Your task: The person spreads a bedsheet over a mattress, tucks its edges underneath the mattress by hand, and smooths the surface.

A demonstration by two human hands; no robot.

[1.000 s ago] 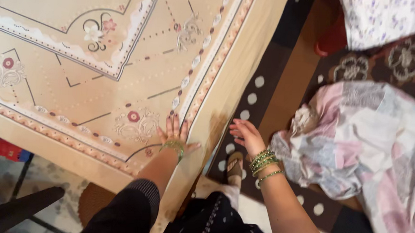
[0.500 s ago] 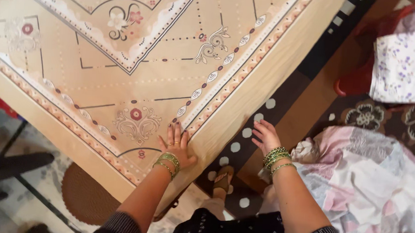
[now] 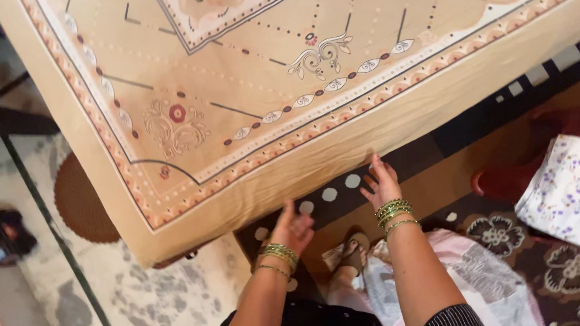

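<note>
Beige patterned bedsheet (image 3: 253,101) over bed, hanging side edge runs lower-left to upper-right. Right hand (image 3: 383,182) nearer, fingertips at hem, open, no clear grip. Left hand (image 3: 293,228) just below edge, fingers spread, empty.

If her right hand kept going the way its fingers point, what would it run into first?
Most likely the hanging edge of the beige patterned sheet. The right hand points up toward it, fingertips already at or almost at the hem; exact depth is hard to judge from above.
</note>
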